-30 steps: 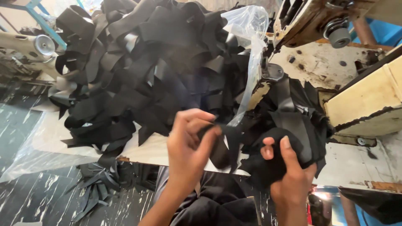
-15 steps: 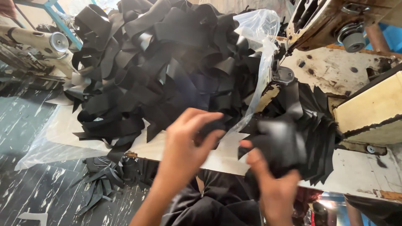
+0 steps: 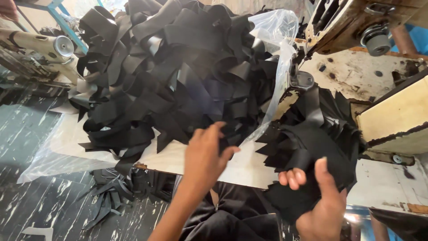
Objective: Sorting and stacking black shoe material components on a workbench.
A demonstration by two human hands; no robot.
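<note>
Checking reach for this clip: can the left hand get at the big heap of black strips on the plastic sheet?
Probably yes. The left hand is open at the near edge of the heap of black strips, with nothing between. The right hand holds a separate bundle of black pieces, off to the side.

Bright daylight (slight motion blur), glare above

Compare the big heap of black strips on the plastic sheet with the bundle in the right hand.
The heap is far larger and lies loose and tangled on the clear plastic sheet; the bundle is smaller and fanned, held in the right hand. The left hand reaches toward the heap, not gripping. Both are black fabric strips.
</note>
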